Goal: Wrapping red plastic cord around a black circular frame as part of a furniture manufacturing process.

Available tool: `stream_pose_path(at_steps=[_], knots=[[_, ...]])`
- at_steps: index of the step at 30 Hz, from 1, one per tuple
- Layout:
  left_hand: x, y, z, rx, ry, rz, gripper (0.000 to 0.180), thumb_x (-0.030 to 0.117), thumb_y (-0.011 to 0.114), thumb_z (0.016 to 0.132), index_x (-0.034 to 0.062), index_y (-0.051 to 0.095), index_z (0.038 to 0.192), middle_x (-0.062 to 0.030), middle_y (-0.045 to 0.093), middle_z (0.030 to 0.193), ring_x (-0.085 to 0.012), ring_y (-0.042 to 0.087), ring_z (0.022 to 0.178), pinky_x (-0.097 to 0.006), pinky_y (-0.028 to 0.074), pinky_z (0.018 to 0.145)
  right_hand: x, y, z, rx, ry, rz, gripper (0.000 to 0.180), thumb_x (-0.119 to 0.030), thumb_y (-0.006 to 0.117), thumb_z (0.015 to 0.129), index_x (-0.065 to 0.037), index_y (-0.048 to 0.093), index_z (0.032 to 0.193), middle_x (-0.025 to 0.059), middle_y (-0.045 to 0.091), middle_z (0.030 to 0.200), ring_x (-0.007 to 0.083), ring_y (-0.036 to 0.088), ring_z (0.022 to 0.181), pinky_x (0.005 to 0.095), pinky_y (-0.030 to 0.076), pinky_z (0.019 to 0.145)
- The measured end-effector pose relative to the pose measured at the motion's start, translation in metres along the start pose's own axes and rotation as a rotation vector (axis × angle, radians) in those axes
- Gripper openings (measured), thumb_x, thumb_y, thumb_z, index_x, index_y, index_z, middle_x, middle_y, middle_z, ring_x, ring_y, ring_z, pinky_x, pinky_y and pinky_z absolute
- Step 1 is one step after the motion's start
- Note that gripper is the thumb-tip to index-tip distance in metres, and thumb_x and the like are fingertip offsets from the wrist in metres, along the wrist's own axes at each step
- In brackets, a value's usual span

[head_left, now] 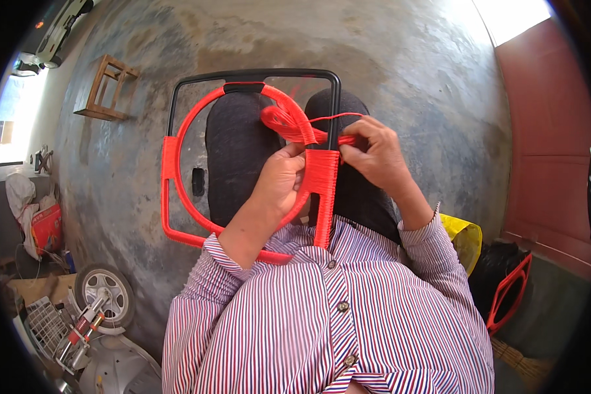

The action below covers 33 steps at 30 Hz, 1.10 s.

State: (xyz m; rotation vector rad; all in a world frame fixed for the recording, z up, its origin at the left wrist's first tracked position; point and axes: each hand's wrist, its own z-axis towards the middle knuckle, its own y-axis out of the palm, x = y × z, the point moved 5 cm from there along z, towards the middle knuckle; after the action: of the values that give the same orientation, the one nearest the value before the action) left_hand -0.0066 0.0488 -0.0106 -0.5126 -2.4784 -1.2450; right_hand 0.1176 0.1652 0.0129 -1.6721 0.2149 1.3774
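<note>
Cord point(294, 125) stretches between both hands point(279, 177) — over frame point(171, 164).

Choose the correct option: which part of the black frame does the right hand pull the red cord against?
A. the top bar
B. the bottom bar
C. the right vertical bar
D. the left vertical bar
C: the right hand pinches the red cord beside the right vertical bar of the black frame, where tight red wraps already cover the bar; the left hand grips the same bar.

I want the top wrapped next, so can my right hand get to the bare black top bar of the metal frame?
Probably yes: the right hand pinches red cord just below the black top bar, with nothing between.
</note>
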Motion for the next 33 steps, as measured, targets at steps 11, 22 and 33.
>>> stream_pose_path(at_steps=[11,22,33], knots=[[-0.002,-0.024,0.012,-0.045,0.108,-0.073,0.021,0.001,0.047,0.095,0.0043,0.059,0.111,0.0005,0.060,0.080,-0.0034,0.036,0.052,-0.016,0.038,0.048,0.031,-0.146,-0.047,-0.056,-0.169,1.274,0.025,-0.028,0.057,0.082,-0.005,0.051,0.089,0.0087,0.054,0.075,0.0182,0.053,0.072,0.0407,0.049,0.081],[-0.001,-0.022,0.009,-0.093,0.109,0.006,0.017,0.003,0.056,0.093,0.0024,0.061,0.109,0.0023,0.060,0.081,-0.0019,0.038,0.053,-0.015,0.037,0.050,0.028,-0.040,-0.023,0.118,0.305,0.752,0.028,0.002,0.051,0.085,0.000,0.062,0.111,0.0016,0.058,0.073,0.0091,0.051,0.057,0.0236,0.044,0.053],[0.000,-0.017,0.001,0.005,0.139,0.106,0.009,0.002,0.064,0.090,0.0023,0.062,0.099,0.0016,0.061,0.079,-0.0014,0.042,0.056,-0.015,0.036,0.052,0.006,-0.042,-0.017,0.081,0.352,1.057,0.020,0.006,0.056,0.080,-0.003,0.057,0.098,-0.0019,0.047,0.065,0.0048,0.038,0.046,0.0234,0.028,0.041]])
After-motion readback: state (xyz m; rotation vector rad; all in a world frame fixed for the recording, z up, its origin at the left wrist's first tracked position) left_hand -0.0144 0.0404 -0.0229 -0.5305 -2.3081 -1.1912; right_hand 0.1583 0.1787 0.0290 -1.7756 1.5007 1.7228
